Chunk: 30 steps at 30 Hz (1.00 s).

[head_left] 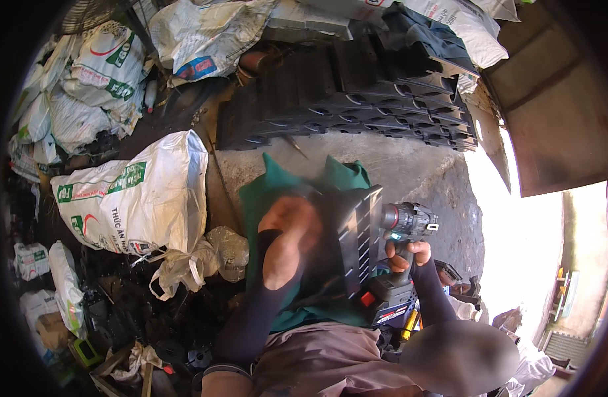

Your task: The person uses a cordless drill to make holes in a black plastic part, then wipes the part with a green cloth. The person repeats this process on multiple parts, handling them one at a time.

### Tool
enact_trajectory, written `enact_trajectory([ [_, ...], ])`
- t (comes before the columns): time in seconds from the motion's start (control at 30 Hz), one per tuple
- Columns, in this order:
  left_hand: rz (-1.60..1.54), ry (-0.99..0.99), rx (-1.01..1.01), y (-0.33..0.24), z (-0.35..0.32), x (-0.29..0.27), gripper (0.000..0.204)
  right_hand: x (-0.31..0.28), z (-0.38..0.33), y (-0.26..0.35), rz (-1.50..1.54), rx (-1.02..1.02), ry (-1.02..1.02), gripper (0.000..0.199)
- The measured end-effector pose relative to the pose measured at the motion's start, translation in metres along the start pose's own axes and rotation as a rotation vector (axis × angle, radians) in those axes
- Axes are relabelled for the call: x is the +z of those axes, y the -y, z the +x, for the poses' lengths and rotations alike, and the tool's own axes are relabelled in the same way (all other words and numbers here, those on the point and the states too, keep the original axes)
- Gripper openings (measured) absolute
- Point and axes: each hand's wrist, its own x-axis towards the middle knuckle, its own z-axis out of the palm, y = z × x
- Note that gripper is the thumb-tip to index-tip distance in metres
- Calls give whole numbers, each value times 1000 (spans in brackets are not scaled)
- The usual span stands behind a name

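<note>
My right hand (408,255) is closed round the grip of a cordless drill (410,220). The drill's front end points left, close to a black slotted panel (362,241); whether they touch I cannot tell. The panel stands tilted over my lap, on a green cloth (264,188). My left hand (292,221) is at the panel's left side, smeared by motion, so its fingers do not show clearly. A dark sleeve covers each forearm, and the drill's battery (390,288) hangs below my right hand.
Stacked black panels (344,99) form a row across the concrete floor ahead. A white printed sack (135,195) lies to the left, with a clear plastic bag (185,264) beside it. More sacks (102,79) are piled far left. A yellow-handled tool (410,324) is near my right forearm.
</note>
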Motion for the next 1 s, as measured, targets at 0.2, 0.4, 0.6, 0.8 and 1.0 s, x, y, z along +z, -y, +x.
enact_trajectory([
  [0.2, -112, 36, -89, 23, -30, -20, 15, 9, 7, 5, -174, 73, -51, 53],
  [0.4, -234, 61, -180, 38, -47, -15, 25, 8, 12, 9, -218, 70, 2, 52],
  [0.6, -209, 39, -238, 27, -49, -9, 26, 10, 11, 16, -331, 50, -50, 51],
  [0.8, 15, 21, -125, 34, -45, 6, 21, 15, 12, 17, -346, 63, -34, 51],
  [1.0, 344, -84, 185, 50, -34, 11, 12, 15, 11, 18, -376, 16, -177, 57],
])
